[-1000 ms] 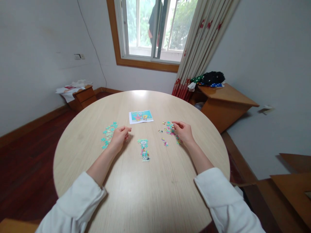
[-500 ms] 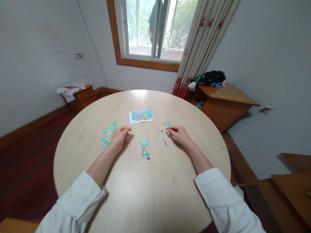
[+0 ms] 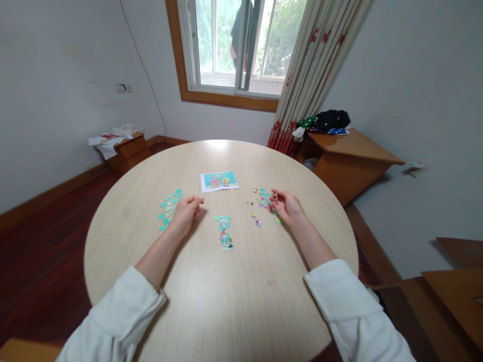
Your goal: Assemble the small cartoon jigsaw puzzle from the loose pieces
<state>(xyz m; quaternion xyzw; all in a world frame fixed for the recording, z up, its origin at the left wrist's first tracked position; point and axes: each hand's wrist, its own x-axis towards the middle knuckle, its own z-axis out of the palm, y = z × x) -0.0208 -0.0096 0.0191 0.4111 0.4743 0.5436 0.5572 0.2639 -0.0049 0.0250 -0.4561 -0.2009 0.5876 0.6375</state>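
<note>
My right hand (image 3: 287,206) is raised just over the right side of the table, its fingers pinching a small puzzle piece (image 3: 276,197). Under and left of it lies a loose group of mixed-colour puzzle pieces (image 3: 263,201). My left hand (image 3: 186,213) rests closed with curled fingers beside a spread of teal and pale green puzzle pieces (image 3: 166,206); anything inside it is hidden. Between the hands, nearer to me, lies a joined narrow strip of puzzle (image 3: 225,234) showing a cartoon figure. Beyond it is a printed reference picture (image 3: 219,181).
The round wooden table (image 3: 226,301) stands before a window (image 3: 241,50) with a curtain (image 3: 309,65). Clothes lie on a wooden cabinet (image 3: 350,151) at the right. Papers top a small drawer unit (image 3: 130,151) at the left.
My right hand has lifted and moved right from the mixed pieces, turning palm inward with a piece in its fingertips. More of that group now shows. My left hand stays put.
</note>
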